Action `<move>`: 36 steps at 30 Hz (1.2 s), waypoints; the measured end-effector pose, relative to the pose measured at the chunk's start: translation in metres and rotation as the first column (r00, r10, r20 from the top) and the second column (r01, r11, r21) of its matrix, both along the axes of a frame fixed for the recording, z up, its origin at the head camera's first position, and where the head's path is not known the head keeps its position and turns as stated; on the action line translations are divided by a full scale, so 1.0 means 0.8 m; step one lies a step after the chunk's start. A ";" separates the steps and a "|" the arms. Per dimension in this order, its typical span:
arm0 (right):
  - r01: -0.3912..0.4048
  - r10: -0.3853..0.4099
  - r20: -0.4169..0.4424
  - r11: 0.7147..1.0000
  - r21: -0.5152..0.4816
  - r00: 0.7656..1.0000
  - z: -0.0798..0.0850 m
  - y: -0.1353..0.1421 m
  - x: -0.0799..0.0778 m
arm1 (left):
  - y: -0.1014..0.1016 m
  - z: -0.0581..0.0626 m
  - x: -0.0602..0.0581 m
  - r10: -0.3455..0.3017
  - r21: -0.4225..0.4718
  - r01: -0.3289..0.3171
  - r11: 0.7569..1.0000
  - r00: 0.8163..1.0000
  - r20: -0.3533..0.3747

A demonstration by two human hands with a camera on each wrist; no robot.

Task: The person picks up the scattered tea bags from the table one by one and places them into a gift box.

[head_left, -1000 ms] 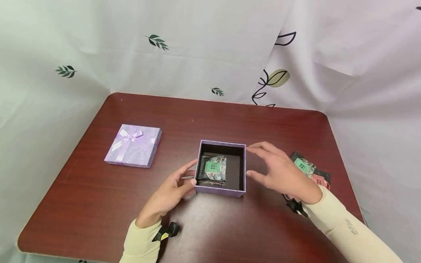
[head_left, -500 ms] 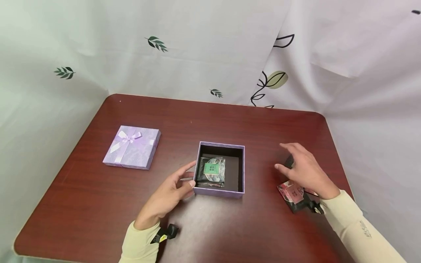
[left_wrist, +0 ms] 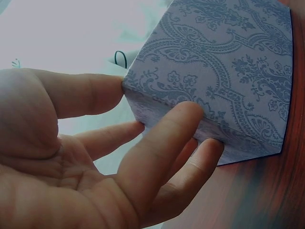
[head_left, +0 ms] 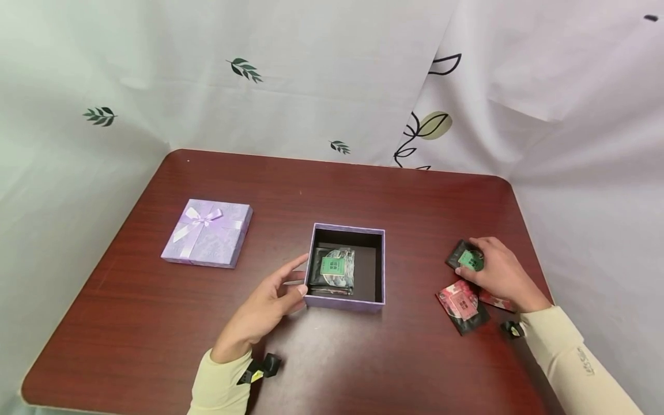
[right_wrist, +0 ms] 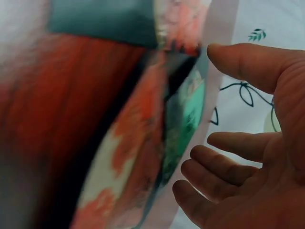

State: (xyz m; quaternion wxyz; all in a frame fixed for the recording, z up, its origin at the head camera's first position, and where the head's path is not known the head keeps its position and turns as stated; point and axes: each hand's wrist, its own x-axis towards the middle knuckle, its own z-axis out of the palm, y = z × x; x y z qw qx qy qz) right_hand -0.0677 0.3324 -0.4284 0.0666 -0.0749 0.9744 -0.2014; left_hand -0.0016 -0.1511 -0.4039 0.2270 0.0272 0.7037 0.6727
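My left hand [head_left: 267,311] touches the left side of an open purple box [head_left: 344,304]. In the left wrist view its thumb and fingertips meet the patterned walls of the box [left_wrist: 214,57] near a corner, the fingers not curled round it. A packet with a green label [head_left: 332,267] lies inside the box, on top of another at its left. My right hand [head_left: 500,274] is over a black packet with a green label [head_left: 469,259], thumb and forefinger at its edges. The right wrist view shows the fingers spread beside blurred packets.
A pink-labelled packet [head_left: 461,304] lies nearer me, beside a red packet [head_left: 496,301] partly under my right hand. The box lid [head_left: 212,239] with a ribbon bow rests at the left of the brown table [head_left: 290,190]. A white leaf-print cloth [head_left: 290,75] hangs behind.
My right hand has moved from the box's right side to the packets at the right, coming down over the green-labelled one. My left hand has stayed at the box.
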 end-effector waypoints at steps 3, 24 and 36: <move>0.003 -0.003 0.002 1.000 0.008 1.000 -0.006 0.004 0.001 | 0.000 0.000 0.000 -0.001 0.000 0.001 1.000 1.000 -0.001; -0.004 0.003 0.025 1.000 0.016 1.000 -0.006 0.004 -0.006 | 0.001 0.000 -0.001 0.008 -0.035 -0.008 0.999 1.000 0.002; -0.006 0.006 -0.016 1.000 -0.013 1.000 0.005 -0.005 -0.011 | 0.000 0.001 0.000 0.001 -0.024 -0.001 1.000 1.000 -0.006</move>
